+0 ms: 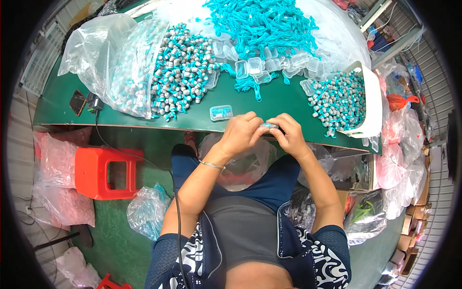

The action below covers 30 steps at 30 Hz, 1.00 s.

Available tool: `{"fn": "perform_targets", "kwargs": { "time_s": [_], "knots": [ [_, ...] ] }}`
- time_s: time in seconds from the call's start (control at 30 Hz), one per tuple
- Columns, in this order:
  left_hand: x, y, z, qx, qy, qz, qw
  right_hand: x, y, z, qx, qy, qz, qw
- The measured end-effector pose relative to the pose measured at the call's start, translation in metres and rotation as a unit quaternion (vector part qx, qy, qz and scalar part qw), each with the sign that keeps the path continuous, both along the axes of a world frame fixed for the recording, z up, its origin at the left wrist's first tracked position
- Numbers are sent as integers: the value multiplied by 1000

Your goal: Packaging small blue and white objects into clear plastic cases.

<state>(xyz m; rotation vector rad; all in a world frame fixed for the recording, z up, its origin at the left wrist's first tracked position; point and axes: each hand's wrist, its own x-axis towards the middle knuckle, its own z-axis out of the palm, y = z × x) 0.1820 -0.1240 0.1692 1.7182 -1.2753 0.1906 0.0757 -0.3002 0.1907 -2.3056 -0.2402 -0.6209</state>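
Just in front of the table's near edge, my left hand (242, 131) and my right hand (290, 134) meet, both closed with fingertips pinching a small light-blue piece (269, 125). The fingers partly cover it, so its exact kind cannot be made out. Left of my hands, on the table, lies a clear plastic case (221, 113) with turquoise and whitish pieces inside. Beyond, a heap of grey-and-turquoise earplug-like pieces (180, 67) spills from a clear bag (103, 55). A white bin (369, 103) on its side at the right holds more of these pieces.
Turquoise cords (262, 26) are piled at the back of the green table (192, 118), with several clear cases (260, 67) before them. A phone (77, 102) lies at the left. A red stool (91, 173) and filled bags (62, 164) stand on the floor.
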Motion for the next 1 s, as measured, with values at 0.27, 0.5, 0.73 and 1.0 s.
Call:
{"fn": "perform_targets", "kwargs": {
  "time_s": [0.27,0.5,0.73,1.0],
  "knots": [
    [-7,-1,10,18,-16,67,997,7,0,3,24,3,-2,1000],
    [-3,20,20,90,-130,148,976,38,-1,13,-5,37,74,997],
    [2,23,18,87,-124,156,976,38,3,9,13,49,72,996],
    [4,21,17,62,-127,119,983,30,4,8,-32,-19,51,998]
  ]
}}
